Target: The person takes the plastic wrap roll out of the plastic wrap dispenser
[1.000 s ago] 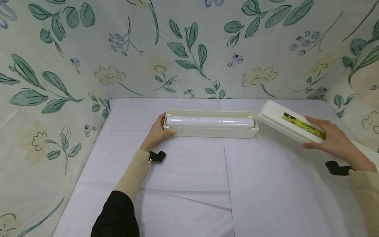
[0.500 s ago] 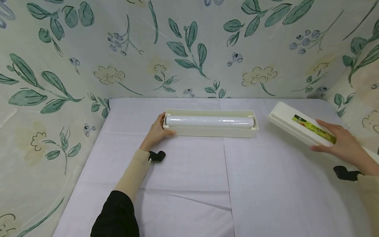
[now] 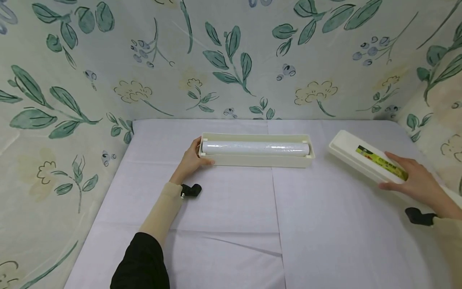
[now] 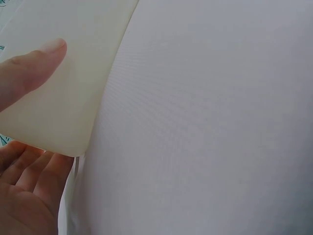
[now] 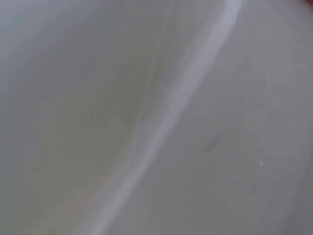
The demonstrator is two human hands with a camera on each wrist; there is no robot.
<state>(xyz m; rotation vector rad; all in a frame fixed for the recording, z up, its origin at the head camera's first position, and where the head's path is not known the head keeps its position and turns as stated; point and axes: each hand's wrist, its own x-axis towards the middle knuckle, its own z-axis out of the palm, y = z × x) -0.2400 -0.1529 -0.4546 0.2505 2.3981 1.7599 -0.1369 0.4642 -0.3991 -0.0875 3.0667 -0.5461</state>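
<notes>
A long cream plastic box (image 3: 252, 161) lies lengthwise on the white cloth, its top off. Inside it rests a shiny roll of cling film (image 3: 256, 148). My left hand (image 3: 190, 161) grips the box's left end, thumb on the front wall; in the left wrist view the thumb (image 4: 34, 68) lies on the cream wall and the other fingers (image 4: 34, 171) are at its end. Over at the right, my right hand (image 3: 415, 178) holds the white lid (image 3: 346, 146), which bears a yellow-green label (image 3: 382, 162) and slants across the cloth. Pale, blurred plastic fills the right wrist view.
White cloth (image 3: 223, 204) with fold creases covers the table. A floral-print curtain (image 3: 173, 80) stands behind it and along both sides. Each wrist carries a small black camera mount, one of them (image 3: 191, 190) on the left.
My right hand has carried the lid to the right, away from the box, and then lowered it slightly toward the cloth. The left hand, box and roll stay put.
</notes>
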